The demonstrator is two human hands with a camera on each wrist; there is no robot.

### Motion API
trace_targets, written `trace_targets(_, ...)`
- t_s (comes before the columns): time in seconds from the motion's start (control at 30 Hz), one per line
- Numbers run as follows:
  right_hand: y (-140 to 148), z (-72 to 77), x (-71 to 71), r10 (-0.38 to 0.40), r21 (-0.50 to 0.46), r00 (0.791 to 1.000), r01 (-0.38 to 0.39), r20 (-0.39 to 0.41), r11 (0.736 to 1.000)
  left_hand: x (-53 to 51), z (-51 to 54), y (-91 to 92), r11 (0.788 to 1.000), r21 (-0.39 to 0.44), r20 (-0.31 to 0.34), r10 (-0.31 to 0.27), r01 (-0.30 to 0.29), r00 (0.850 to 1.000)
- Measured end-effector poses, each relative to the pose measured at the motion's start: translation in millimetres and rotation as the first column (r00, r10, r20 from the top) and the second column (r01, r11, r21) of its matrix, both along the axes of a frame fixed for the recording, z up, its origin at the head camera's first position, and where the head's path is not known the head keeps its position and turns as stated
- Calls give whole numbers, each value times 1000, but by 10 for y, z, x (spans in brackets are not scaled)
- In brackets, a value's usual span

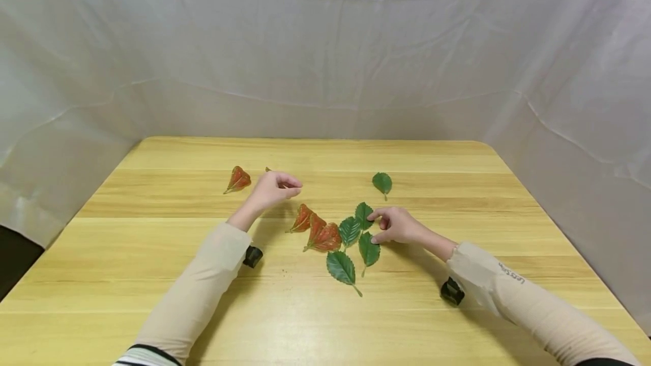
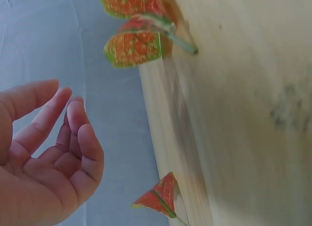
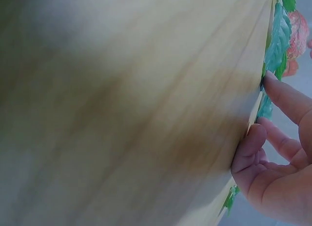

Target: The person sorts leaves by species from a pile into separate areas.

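My left hand (image 1: 274, 190) hovers above the table with its fingers loosely curled and nothing between them. Partly hidden behind it is a red leaf (image 1: 268, 169); another red leaf (image 1: 237, 179) lies to its left. Closer to me, several red leaves (image 1: 325, 237) with gold-green edges overlap in a cluster. My right hand (image 1: 399, 226) reaches the green leaves just right of that cluster. Its index finger touches an upper green leaf (image 1: 363, 214), and its thumb rests at the edge of a lower green leaf (image 1: 369, 249). The right wrist view shows the fingertips against a leaf (image 3: 279, 38).
Another green leaf (image 1: 349, 230) lies between the red cluster and the right hand, and one with a long stem (image 1: 341, 267) lies nearer me. A separate green leaf (image 1: 381, 183) sits farther back. Pale cloth walls (image 1: 325, 61) surround the wooden table (image 1: 152, 275).
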State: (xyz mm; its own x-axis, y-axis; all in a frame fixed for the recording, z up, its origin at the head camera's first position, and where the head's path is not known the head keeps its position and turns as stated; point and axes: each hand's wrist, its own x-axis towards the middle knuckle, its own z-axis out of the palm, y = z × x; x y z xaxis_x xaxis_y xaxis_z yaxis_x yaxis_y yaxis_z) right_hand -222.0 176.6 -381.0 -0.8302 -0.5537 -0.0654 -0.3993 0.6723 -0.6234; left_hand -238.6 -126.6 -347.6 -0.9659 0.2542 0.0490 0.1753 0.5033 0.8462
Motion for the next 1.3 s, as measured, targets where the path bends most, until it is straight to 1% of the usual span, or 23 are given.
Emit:
trace_targets(0.17,0,-2,2,11,-7,1000,-11,-6,1000,41,-13,47,1000,-13,-6,-18,18,1000)
trace_targets(0.3,-3,-6,2,16,-12,1000,-16,-7,1000,65,-26,75,998,-38,-16,-46,46,999)
trace_targets(0.47,-2,-17,-3,16,-14,1000,-16,-9,1000,95,-45,96,992,-63,-43,-114,111,993)
trace_targets(0.57,3,-16,0,15,-8,1000,-15,-11,1000,107,-61,110,985,-84,-45,-154,150,987)
trace_targets(0.63,2,-12,5,7,-5,1000,-7,-6,1000,119,-63,126,978,-104,-40,-184,179,982)
trace_targets(0.73,-1,-8,13,3,0,1000,-3,-3,1000,125,-75,154,964,-127,-23,-240,235,970)
trace_targets(0.83,-2,-4,17,0,3,1000,0,0,1000,119,-98,179,948,-156,-16,-284,278,959)
trace_targets(1.0,0,2,21,0,-3,1000,0,6,1000,106,-124,206,928,-221,-3,-307,298,952)
trace_targets(1.17,4,-2,16,0,-12,1000,0,17,1000,101,-126,216,906,-278,45,-319,319,947)
trace_targets(1.3,3,-2,12,2,-15,1000,-2,22,1000,90,-114,202,894,-297,87,-326,337,941)
